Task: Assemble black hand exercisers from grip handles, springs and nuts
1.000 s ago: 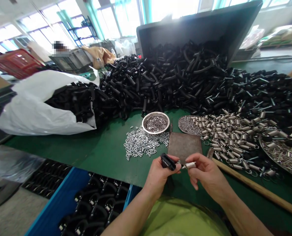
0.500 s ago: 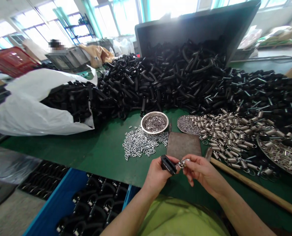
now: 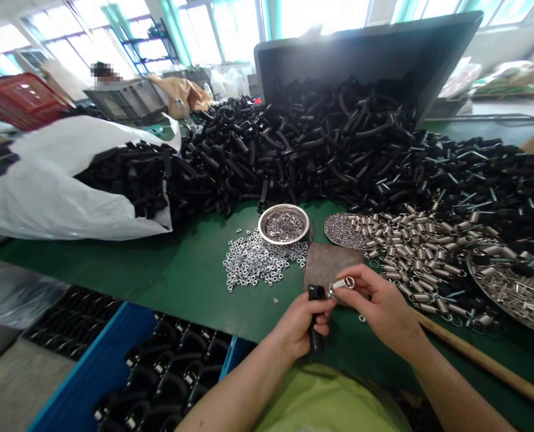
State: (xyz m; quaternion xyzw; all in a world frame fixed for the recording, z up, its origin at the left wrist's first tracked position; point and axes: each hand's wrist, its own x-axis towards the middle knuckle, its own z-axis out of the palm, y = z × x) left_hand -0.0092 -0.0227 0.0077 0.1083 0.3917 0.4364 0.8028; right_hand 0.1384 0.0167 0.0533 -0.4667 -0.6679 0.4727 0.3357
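Note:
My left hand (image 3: pixel 300 324) is wrapped round a black plastic part (image 3: pixel 315 337), held upright with its top end showing above the fingers. Between the thumb and fingers of my right hand (image 3: pixel 375 300) is a silvery coil spring (image 3: pixel 342 284). The spring's lower left end meets the top of the black part; whether it is hooked in, I cannot tell. Both hands are just in front of a flat metal plate (image 3: pixel 330 263) on the green table (image 3: pixel 190 282). A small ring (image 3: pixel 362 318) lies below my right hand.
A metal bowl (image 3: pixel 261 231) of small parts stands beside loose nuts (image 3: pixel 253 264). Springs (image 3: pixel 411 246) are heaped at right, above a wooden handle (image 3: pixel 483 357). Black parts (image 3: pixel 294 144) pile up behind, spilling from a grey bin (image 3: pixel 366 54). A blue crate (image 3: pixel 87 366) sits below left.
My left hand has turned the black part from slanted to upright. The spring has swung higher in my right hand, which has opened out to the right. A small ring now shows on the table.

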